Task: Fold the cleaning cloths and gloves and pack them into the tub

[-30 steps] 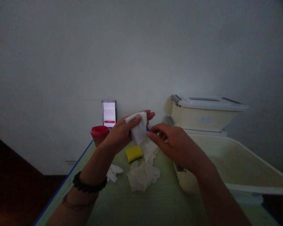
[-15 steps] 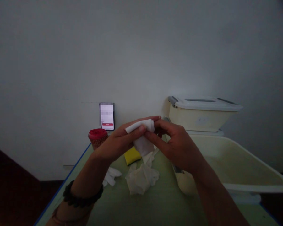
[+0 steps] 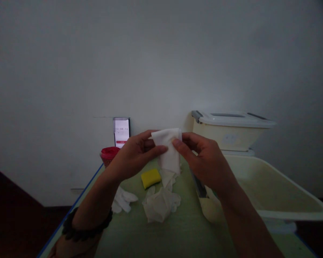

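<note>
A folded white cloth (image 3: 170, 157) hangs upright between my two hands above the table. My left hand (image 3: 138, 152) grips its left side, thumb flat on the near face and fingers behind. My right hand (image 3: 204, 157) pinches the upper right edge, with the thumb pressing on the front. Below lies a crumpled heap of cream gloves (image 3: 160, 206), thin and rubbery-looking. A yellow sponge (image 3: 150, 178) with a dark underside rests just left of the cloth's lower end. White gloves (image 3: 123, 200) lie near my left forearm, which partly hides them.
A phone (image 3: 122, 130) showing a timer leans on the wall behind a small basket (image 3: 109, 154) with a red lining. At right stand a lidded cream box (image 3: 220, 134) and a large cream tub (image 3: 293, 214). Blue edging runs along the green table (image 3: 139, 240).
Both hands have moved slightly apart and the cloth is now raised and spread flatter, showing more of its face. My left fingers have gone behind it. The sponge is more exposed.
</note>
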Tool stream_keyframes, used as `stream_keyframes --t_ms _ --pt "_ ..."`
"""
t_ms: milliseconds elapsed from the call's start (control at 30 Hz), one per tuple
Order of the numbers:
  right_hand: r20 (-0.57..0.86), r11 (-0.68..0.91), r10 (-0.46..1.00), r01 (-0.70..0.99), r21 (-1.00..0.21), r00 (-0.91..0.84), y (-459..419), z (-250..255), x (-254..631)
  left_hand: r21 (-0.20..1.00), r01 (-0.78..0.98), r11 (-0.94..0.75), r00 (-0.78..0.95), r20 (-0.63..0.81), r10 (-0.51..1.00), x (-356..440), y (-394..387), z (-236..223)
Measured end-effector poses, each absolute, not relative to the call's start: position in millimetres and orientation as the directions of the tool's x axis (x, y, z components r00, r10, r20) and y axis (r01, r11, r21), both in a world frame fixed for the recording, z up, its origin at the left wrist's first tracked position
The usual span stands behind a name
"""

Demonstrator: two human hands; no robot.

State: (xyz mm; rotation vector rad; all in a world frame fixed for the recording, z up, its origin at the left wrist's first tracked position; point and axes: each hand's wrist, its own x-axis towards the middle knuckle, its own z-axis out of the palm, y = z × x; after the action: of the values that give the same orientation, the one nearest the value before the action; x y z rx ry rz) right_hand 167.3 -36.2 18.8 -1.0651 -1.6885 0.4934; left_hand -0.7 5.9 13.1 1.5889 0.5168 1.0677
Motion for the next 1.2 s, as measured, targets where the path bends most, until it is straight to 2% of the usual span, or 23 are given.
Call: stream_keyframes --t_ms 133,367,500,633,733,933,1200 --pt "0.536 0.515 0.844 0.257 -0.818 0.013 -34.6 16.2 166.7 0.919 -0.236 -0.317 0.475 0.394 0.787 0.9 1.3 15.4" --pt "0.637 0.584 0.769 0.342 -0.736 0.059 -38.1 16.0 164.1 0.851 -0.300 -0.431 0.503 0.525 0.687 0.0 0.1 13.8" --pt "0.686 0.618 0.727 0.458 -0.639 -0.023 -37.8 16.0 166.0 0.814 -0.189 -0.549 0.474 0.565 0.675 0.5 4.8 12.3" --pt "0.702 0.666 0.694 0.513 -0.541 -0.160 -37.8 18.6 168.7 0.826 -0.177 -0.536 0.481 0.548 0.685 -0.9 6.0 12.7" --pt "0.659 0.666 0.719 0.488 -0.565 -0.220 -38.7 20.3 169.1 0.851 -0.193 -0.488 0.534 0.508 0.676 -4.6 4.1 13.5" --pt "0.652 0.660 0.731 0.451 -0.601 -0.202 -42.3 21.6 169.8 0.847 -0.216 -0.486 0.569 0.514 0.642 -9.6 0.9 14.3" --pt "0.716 0.704 0.668 0.486 -0.518 -0.205 -41.8 25.4 176.7 0.839 -0.144 -0.524 0.524 0.514 0.679 -5.1 -2.3 18.6"
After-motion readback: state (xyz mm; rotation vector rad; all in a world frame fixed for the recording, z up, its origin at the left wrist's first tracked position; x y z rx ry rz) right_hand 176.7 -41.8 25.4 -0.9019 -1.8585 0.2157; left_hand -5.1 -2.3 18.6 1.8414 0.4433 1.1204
